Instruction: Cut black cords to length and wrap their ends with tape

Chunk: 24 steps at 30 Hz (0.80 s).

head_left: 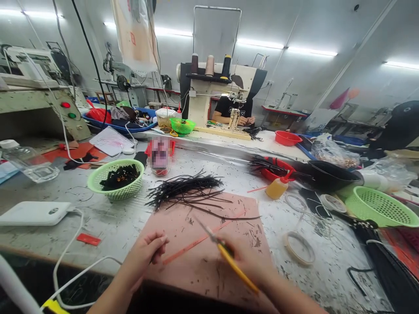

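My right hand (pixel 250 260) grips a pair of scissors (pixel 236 267) with yellow handles, its blades pointing up and left, slightly blurred. My left hand (pixel 147 250) is closed, fingers curled; a small dark bit shows under them, too little to name. Both hands are over a pinkish-brown board (pixel 196 279) strewn with dark scraps. An orange-red ruler-like strip (pixel 186 250) lies slantwise on it between the hands. Beyond them, a loose bundle of thin black strips (pixel 183 188) rests across the board's far edge, one long strip reaching right.
A green basket (pixel 131 192) with black pieces stands left, near a white power bank (pixel 36 213) and cable. To the right are a glue bottle (pixel 276 188), a tape roll (pixel 288 250) and another green basket (pixel 355 209). A co-worker (pixel 225 117) sits behind the sewing machine (pixel 201 102).
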Available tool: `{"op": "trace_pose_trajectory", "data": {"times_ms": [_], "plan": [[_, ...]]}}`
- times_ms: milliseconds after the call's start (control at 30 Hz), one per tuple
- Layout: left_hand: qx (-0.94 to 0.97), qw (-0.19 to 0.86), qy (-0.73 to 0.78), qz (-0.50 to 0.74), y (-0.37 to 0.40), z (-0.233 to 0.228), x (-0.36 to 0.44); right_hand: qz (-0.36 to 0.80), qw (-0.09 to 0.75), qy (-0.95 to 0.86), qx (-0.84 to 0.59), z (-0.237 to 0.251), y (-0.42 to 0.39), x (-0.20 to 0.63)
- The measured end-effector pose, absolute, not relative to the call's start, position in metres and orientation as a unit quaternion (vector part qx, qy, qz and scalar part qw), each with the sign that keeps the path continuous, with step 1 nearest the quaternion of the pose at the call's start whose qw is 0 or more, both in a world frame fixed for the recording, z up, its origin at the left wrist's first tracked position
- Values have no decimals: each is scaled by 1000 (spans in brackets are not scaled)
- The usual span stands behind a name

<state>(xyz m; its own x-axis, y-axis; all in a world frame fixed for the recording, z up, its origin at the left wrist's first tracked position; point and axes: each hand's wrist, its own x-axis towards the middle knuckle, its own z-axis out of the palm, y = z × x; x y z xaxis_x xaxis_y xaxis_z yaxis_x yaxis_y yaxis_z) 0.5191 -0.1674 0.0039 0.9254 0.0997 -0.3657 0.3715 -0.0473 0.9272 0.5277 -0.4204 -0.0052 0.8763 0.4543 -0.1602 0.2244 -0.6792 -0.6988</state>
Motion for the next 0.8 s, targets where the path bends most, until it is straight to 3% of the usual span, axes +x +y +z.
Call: {"op": "trace_pose_trajectory", "data": {"times_ms": [167,267,433,600,800], "plan": [[876,476,77,-22,-145,-1,530,84,88,53,-991,5,-460,608],[927,373,36,-22,-150,2,543,90,30,47,-994,5,-484,646],[943,324,-32,-74,-164,2,553,47,21,7,-999,10,-472,651],[866,464,-27,-186,-171,-16,540,-51,147,-195,-968,-17,-400,617],[746,609,88,-256,-165,-14,520,-199,160,-292,-922,-57,-354,602]]}}
